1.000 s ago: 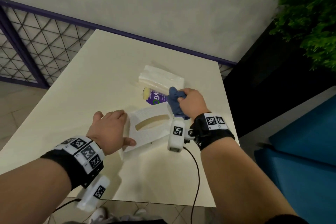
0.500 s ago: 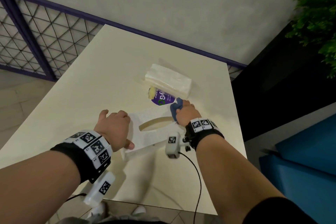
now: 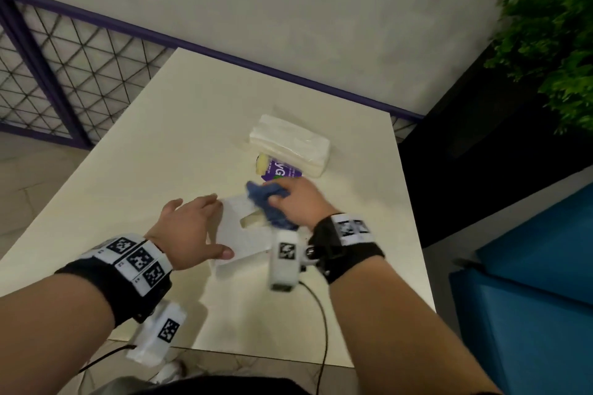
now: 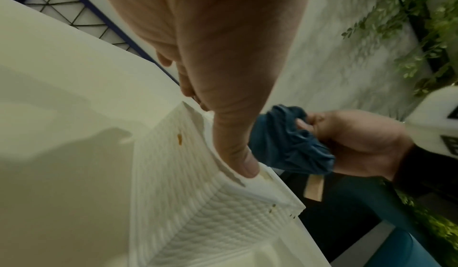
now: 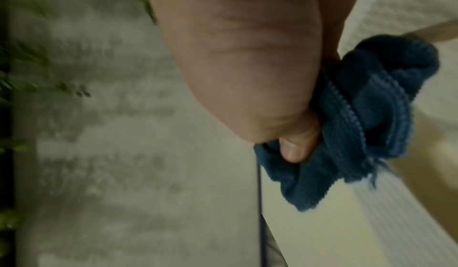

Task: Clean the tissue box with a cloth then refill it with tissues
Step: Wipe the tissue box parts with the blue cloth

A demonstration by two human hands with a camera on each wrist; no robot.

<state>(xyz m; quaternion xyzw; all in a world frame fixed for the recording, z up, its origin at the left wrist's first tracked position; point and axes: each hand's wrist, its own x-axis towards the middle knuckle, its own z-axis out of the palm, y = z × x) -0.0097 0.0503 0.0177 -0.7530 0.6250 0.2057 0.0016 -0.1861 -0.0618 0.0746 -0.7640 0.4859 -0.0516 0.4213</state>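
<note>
A white ribbed tissue box (image 3: 237, 234) (image 4: 188, 202) with an oval slot lies on the cream table (image 3: 179, 144). My left hand (image 3: 192, 231) grips its left end, thumb (image 4: 238, 153) laid on the top edge and fingers at the far side. My right hand (image 3: 298, 202) holds a bunched blue cloth (image 3: 268, 202) (image 4: 285, 146) (image 5: 367, 118) over the box top near the slot. A small orange stain (image 4: 179, 139) marks the box side. Behind the box lie a clear-wrapped stack of tissues (image 3: 288, 144) and a purple wrapper (image 3: 279, 170).
A purple-framed wire mesh fence (image 3: 64, 67) runs along the table's far left. A green plant (image 3: 552, 42) stands at the right, and blue seating (image 3: 526, 298) is close to the table's right edge. A cable (image 3: 321, 324) hangs from my right wrist over the near edge.
My right hand has slid the blue cloth from the box's right end leftward over the top near the slot. The left hand keeps hold of the left end.
</note>
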